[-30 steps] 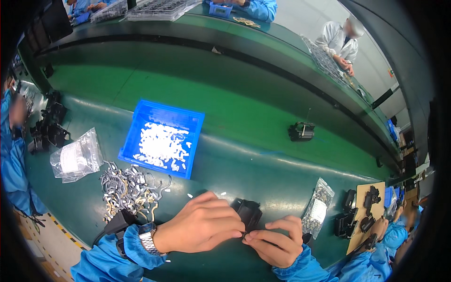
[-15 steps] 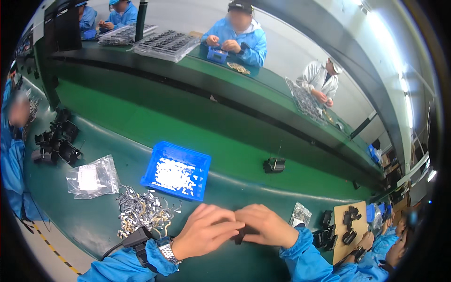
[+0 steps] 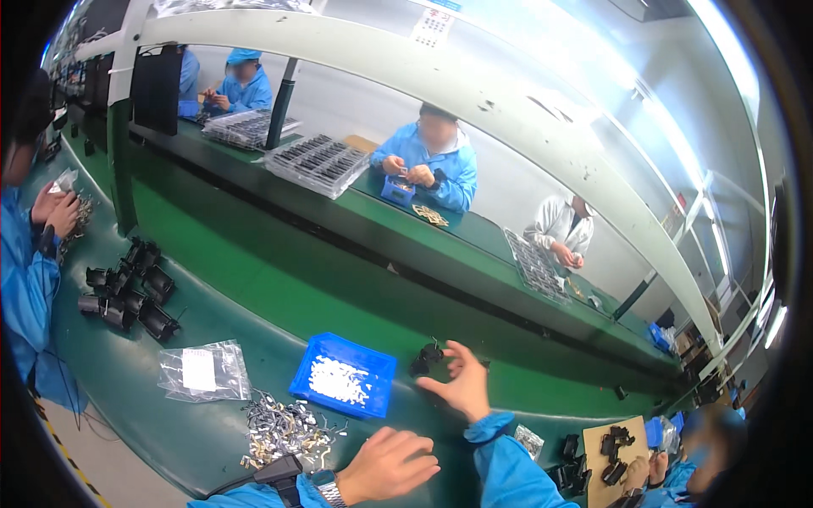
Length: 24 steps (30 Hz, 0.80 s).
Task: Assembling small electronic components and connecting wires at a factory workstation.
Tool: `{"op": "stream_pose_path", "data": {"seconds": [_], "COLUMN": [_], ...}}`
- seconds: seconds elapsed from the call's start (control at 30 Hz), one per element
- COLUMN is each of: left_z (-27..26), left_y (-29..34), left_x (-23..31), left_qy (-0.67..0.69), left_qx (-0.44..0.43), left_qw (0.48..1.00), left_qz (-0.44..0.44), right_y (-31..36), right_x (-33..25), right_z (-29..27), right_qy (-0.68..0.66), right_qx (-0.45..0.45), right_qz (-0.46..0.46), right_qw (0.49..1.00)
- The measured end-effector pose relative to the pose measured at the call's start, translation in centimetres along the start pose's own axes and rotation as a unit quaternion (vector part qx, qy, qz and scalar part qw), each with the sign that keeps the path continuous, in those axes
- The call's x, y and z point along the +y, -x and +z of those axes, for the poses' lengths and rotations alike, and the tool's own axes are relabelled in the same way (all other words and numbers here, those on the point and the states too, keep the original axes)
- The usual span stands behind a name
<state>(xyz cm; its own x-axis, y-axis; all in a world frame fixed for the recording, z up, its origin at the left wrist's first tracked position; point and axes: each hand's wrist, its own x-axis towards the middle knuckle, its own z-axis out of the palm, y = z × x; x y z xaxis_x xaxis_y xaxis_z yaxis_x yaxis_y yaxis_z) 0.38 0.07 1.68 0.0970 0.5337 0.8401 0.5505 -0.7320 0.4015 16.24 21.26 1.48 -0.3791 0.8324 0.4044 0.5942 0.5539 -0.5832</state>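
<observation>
My right hand [image 3: 461, 385] reaches over the green belt, thumb and fingers spread apart. Just left of its fingertips sits a small black plastic part [image 3: 426, 360] with a thin wire sticking up; the hand does not grip it. A bit of another dark part shows behind the hand. My left hand [image 3: 389, 464] hovers low over the table, fingers loosely bent and apart, with nothing visible in it. Left of it lies a heap of small wired connectors [image 3: 284, 427]. A blue bin [image 3: 385, 398] of small white pieces stands beyond my left hand.
A clear plastic bag [image 3: 224, 368] with a white label and a pile of black parts [image 3: 127, 292] lie to the left. At right are a small bag [image 3: 529, 440] and a brown board [image 3: 597, 491] with black parts. Co-workers sit at both sides and across the belt.
My hands have parted. The right one has moved forward to the belt, where a black part now sits by its fingers; the left stays near the table. The whole view has tilted upward.
</observation>
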Motion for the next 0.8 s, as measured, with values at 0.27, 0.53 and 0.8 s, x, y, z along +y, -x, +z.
{"op": "stream_pose_path", "data": {"seconds": [0.27, 0.53, 0.8], "left_z": [1.0, 0.4, -2.5], "left_y": [0.7, 1.0, -2.4], "left_x": [-0.1, -0.4, 0.4], "left_qy": [-0.017, -0.032, -0.030], "left_qx": [-0.007, -0.024, -0.006], "left_qw": [1.000, 0.999, 0.997], "left_qz": [0.020, -0.016, -0.072], "right_y": [-1.7, 7.4, 13.9], "right_x": [11.8, -1.5, -5.2], "right_z": [-4.7, -8.2, -7.7], "right_qy": [-0.014, 0.032, 0.048], "right_qx": [-0.057, -0.058, -0.116], "right_qz": [0.149, -0.117, -0.255], "right_qw": [0.987, 0.991, 0.959]}}
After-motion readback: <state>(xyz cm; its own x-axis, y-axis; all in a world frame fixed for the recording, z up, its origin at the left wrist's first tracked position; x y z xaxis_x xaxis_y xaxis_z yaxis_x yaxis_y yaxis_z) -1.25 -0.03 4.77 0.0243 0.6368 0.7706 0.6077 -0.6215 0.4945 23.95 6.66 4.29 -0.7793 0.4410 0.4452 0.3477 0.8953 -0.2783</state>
